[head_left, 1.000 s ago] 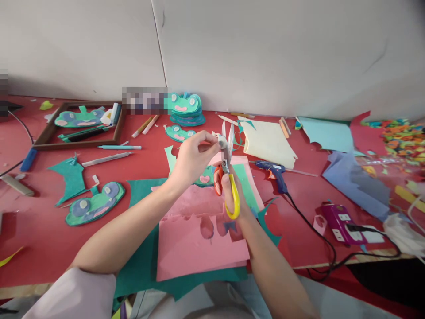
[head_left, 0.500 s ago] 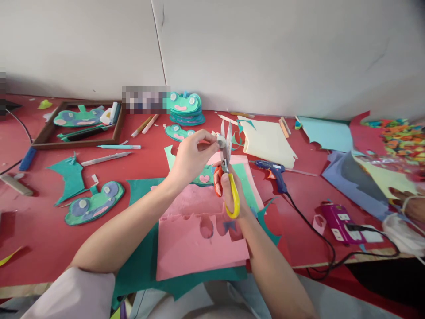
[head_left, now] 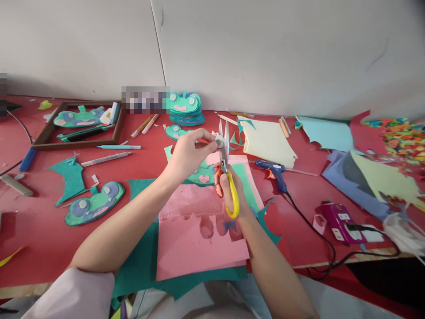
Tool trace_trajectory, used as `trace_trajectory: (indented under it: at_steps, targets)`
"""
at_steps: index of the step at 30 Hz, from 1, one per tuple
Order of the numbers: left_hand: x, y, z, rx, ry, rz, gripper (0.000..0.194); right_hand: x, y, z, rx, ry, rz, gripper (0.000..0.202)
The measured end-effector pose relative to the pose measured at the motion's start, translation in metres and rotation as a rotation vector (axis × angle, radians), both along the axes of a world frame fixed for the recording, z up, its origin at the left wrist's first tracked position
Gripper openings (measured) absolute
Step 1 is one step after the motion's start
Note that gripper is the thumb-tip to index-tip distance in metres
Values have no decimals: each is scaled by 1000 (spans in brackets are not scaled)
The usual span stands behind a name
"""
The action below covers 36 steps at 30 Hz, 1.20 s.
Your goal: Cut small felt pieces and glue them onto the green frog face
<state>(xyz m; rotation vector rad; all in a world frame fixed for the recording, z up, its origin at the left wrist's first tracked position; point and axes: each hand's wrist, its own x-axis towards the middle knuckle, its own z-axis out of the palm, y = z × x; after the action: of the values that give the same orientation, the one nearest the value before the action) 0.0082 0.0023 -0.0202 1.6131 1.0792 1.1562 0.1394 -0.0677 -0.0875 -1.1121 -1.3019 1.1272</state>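
A small round white felt piece (head_left: 219, 141) is pinched between the thumb and fingertips of my left hand (head_left: 194, 150). My right hand (head_left: 230, 188) is wrapped round the yellow and orange handles of a pair of scissors (head_left: 224, 148). The blades point up, slightly parted, right beside the white piece. Below my hands lies pink felt (head_left: 199, 257) with cut-out holes, on top of dark green felt (head_left: 139, 252). Behind it, a green frog face (head_left: 199, 177) with a pink heart is partly covered by my hands.
A blue glue gun (head_left: 277, 173) lies right of my hands, its cord running near a purple power strip (head_left: 340, 221). Stacked frog faces (head_left: 186, 108) stand by the wall. At left are a wooden frame (head_left: 78, 144), pens and another frog face (head_left: 94, 206). Folded cream felt (head_left: 268, 144) lies behind the glue gun.
The scissor blades have drawn closer together and shifted slightly left, against the white piece. Another person's hand at the far right edge has gone out of view.
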Motion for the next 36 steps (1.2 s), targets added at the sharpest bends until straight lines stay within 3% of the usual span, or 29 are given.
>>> trace_trajectory:
  at_steps: [20, 30, 36]
  targets:
    - [-7, 4, 6, 24, 155, -6, 8, -1, -3, 6, -41, -20, -27, 36]
    - [-5, 4, 3, 13, 105, -68, 16, 0, 0, -2, -57, 43, 4, 34]
    - [-6, 4, 4, 42, 174, -61, 15, 0, 0, -2, -62, 5, 1, 36]
